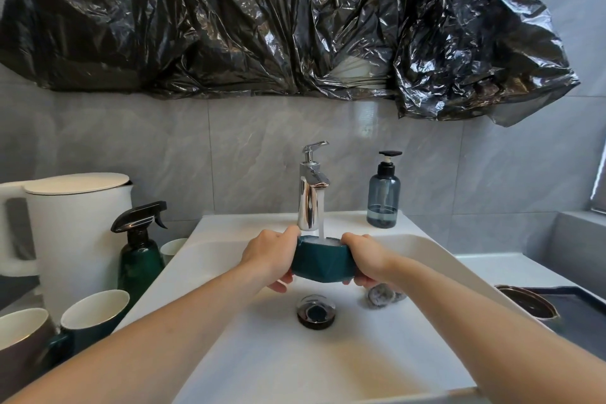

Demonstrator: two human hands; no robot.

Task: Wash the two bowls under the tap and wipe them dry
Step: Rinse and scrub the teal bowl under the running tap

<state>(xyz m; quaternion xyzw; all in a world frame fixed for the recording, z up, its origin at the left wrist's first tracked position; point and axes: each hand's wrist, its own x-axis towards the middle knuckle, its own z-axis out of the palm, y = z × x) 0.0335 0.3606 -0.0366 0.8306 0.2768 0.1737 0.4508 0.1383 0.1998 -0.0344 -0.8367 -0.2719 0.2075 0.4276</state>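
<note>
White kettle point(78, 226), spray bottle point(141, 256), cups point(95, 308), soap dispenser point(383, 197).

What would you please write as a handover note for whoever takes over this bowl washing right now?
Left hand: grip on the left side of the green bowl, thumb at the rim.
Right hand: grip on its right side.
The bowl is held upright over the sink, under the tap; water is running into it.
A brown bowl sits on the dark tray to the right, probably the second one.
A scrubber lies in the basin near the drain.
Done: first bowl being rinsed.
Left: finish it, wash the other, wipe both dry. No cloth is visible.
</note>
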